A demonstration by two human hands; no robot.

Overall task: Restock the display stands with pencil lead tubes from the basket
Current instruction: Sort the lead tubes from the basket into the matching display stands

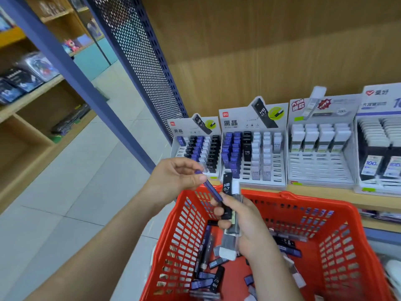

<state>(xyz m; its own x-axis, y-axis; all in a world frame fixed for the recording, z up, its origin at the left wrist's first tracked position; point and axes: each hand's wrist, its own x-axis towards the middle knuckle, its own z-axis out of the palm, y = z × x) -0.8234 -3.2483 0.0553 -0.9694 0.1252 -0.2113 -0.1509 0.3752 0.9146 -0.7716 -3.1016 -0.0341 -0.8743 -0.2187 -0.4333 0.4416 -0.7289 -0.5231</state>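
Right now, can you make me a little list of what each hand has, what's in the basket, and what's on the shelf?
left hand: pinches one blue tube by its upper end
right hand: grips a bunch of tubes, with a black tube marked HB 0.7 sticking up
basket: red, with loose tubes lying on its bottom
shelf: wooden, four display stands in a row; the second stand from the left has some empty slots
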